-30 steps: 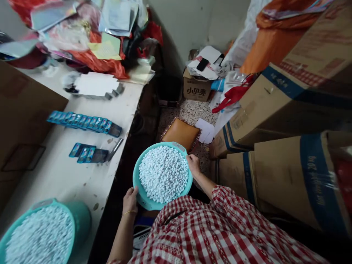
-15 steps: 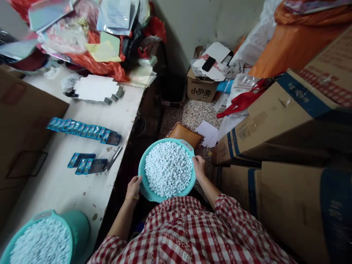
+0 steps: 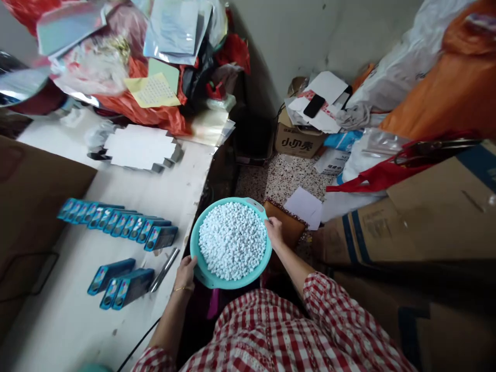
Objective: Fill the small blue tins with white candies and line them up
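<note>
A round turquoise basin (image 3: pixel 205 281) is held in front of my body, heaped with small white pellets (image 3: pixel 232 240). My left hand (image 3: pixel 185 273) grips its left rim, close to the table's edge. On the opposite side my right hand (image 3: pixel 274 231) is closed round the rim by a handle slot. The fingers under the basin are hidden. To the left, on the white table (image 3: pixel 155 191), stand a row of small blue boxes (image 3: pixel 116 221) and a few more blue boxes (image 3: pixel 122 284). A shiny metal tube (image 3: pixel 165 269) lies beside them.
A stack of white card (image 3: pixel 141 147) and piled bags and papers (image 3: pixel 116 72) cover the table's back. Large cartons (image 3: pixel 391 232) crowd the right side. A brown cushioned seat (image 3: pixel 287 222) stands beyond the basin. A box with a phone (image 3: pixel 313 106) on top sits by the wall.
The view has shifted, so the table's boxes appear lower and larger. The basin has moved slightly left, nearer the table edge, still in both hands. The second turquoise basin has nearly left the view.
</note>
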